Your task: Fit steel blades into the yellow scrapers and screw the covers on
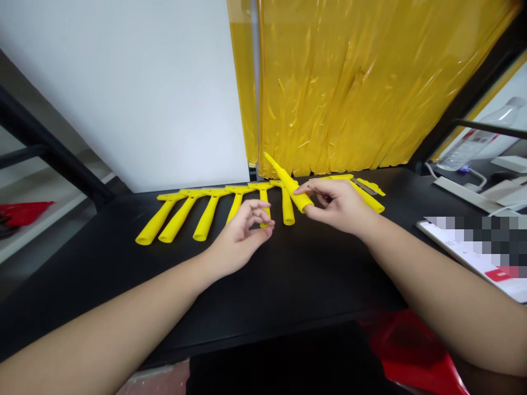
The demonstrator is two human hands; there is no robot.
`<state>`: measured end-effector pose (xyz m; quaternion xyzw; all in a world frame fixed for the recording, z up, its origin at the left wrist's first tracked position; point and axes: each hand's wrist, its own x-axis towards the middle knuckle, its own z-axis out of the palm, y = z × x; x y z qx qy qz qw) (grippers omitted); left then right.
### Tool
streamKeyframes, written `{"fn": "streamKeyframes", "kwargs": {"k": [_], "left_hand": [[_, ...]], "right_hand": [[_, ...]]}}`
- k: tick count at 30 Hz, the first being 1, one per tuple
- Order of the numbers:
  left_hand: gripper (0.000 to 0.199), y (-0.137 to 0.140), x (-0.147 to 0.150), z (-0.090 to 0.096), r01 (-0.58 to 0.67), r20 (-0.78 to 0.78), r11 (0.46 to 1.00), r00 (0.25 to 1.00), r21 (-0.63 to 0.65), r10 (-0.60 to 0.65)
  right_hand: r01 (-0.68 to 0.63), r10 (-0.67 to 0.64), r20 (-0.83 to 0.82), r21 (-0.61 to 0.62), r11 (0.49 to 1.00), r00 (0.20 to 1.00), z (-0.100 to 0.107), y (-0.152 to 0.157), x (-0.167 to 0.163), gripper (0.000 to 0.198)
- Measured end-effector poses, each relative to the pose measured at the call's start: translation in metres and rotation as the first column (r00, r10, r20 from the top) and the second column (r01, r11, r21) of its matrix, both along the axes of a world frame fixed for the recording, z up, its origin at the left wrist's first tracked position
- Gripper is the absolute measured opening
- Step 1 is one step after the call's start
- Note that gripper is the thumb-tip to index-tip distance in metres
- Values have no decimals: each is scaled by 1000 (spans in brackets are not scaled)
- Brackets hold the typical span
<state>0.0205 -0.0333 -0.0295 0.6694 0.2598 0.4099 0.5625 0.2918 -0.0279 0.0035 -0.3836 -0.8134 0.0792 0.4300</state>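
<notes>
Holding a yellow stick (288, 184) up off the black table (288, 285), the right hand (337, 206) pinches its fat end between the thumb and the fingers. The stick is tilted, and its thin tip points toward 11 o'clock, at the yellow plastic curtain (362, 82).

The left hand (242, 236) is at about 8 o'clock from the right hand, close to it but not touching. Its fingers are curled in and its thumb is near the fingertips. It holds nothing that can be seen. It hovers just in front of a row of yellow handles (206, 211).

The handles in the row lie flat on the table, side by side. Their fat ends point toward the person, and their flat tops sit near the curtain. Two more yellow pieces (370, 192) lie at 2 o'clock from the right hand, partly hidden behind it.

Far off at 3 o'clock there is a clear bottle (477, 137) lying down. A white paper (473, 258) lies on the table's right side. A white wall (135, 93) stands at 10 o'clock.
</notes>
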Motion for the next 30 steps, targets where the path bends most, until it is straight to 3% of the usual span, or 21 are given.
{"fn": "streamKeyframes", "kwargs": {"k": [2,4,8,12,15,20,23,26,30], "left_hand": [[37,-2,0,-3,47,-90,997,995,56,-42],[43,-4,1,-4,61,-115,997,992,36,-57],[52,-3,5,0,50,61,980,997,-190,-39],[32,0,7,5,-6,201,939,976,-344,80],[31,2,8,6,1,195,916,977,-401,85],[31,1,7,7,45,139,915,990,-402,13],[43,-1,6,5,55,60,914,998,-403,-34],[51,-3,4,0,90,-73,958,991,-273,-114],[42,-5,1,-4,190,-267,972,938,-137,-221]], "right_hand": [[38,-38,-1,-21,999,999,-3,2,0,28],[21,-21,5,-2,1000,1000,-4,-1,-6,30],[-159,149,111,86,984,983,-3,-15,-22,33],[-322,322,292,-51,945,901,-1,-26,-31,39],[-330,343,364,-101,939,866,0,-30,-34,43],[-176,187,391,-63,982,901,-4,-32,-39,36],[-56,67,360,-43,998,931,-5,-26,-33,32],[84,-75,333,-13,996,940,-5,-12,-19,31],[273,-211,428,-89,958,879,-6,5,-2,30]]}}
